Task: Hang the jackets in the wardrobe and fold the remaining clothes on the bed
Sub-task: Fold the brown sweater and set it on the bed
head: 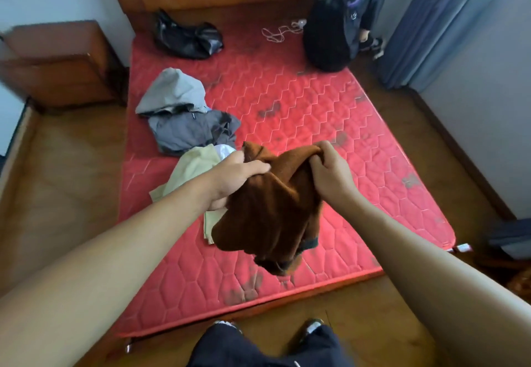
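A brown fleece garment (270,208) hangs bunched above the red mattress (330,125), held up at its top edge by both hands. My left hand (234,175) grips the left part, my right hand (330,172) the right part. Under my left arm lies a pale yellow-green garment (191,168) with a bit of white cloth (225,150) at its far edge. Further up the left side of the bed are a light grey hooded top (172,92) and a darker grey jacket (186,132). A shiny black jacket (186,38) lies near the headboard.
A person in dark clothes (342,19) sits at the bed's far right corner, beside a white cable (277,33). A wooden nightstand (57,62) stands left of the bed, blue curtains (436,22) hang on the right. Wooden floor surrounds the bed.
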